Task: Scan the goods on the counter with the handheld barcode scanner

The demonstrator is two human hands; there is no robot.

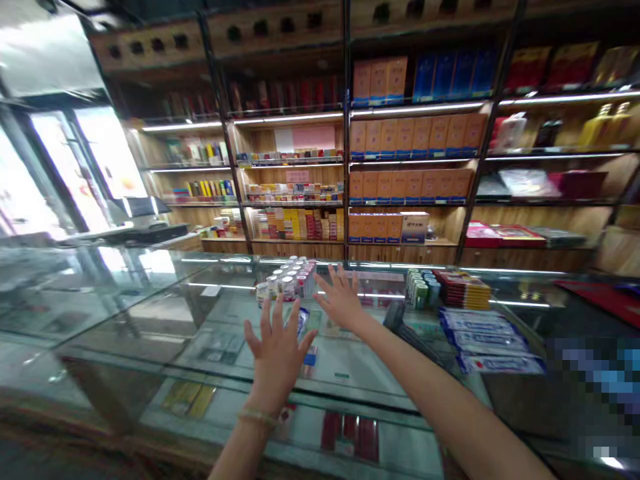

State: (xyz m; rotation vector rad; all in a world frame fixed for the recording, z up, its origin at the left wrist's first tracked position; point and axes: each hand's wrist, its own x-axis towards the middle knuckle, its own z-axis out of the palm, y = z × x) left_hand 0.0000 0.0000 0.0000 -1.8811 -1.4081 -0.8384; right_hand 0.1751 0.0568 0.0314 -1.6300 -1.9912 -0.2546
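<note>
Over the glass counter (360, 360), my left hand (279, 347) is held up with its fingers spread and nothing in it. My right hand (341, 299) reaches farther forward, also spread and holding nothing, nearest to a cluster of small white-lidded bottles or cans (290, 280). Partly behind my left hand lies a blue-and-white packet (303, 320). To the right of my right forearm are a dark handheld device (397, 320), perhaps a scanner, a group of green and blue cans (421, 290), stacked red-and-gold boxes (463, 290) and a row of blue-and-white packets (487, 340).
Wooden wall shelves (295, 243) stand behind the counter, filled with cartons (415, 137), bottles (605, 127) and small packs. A monitor (140, 208) sits at the left near bright windows. Flat dark-red packs (350, 435) show under the front glass. The lower right corner is pixelated.
</note>
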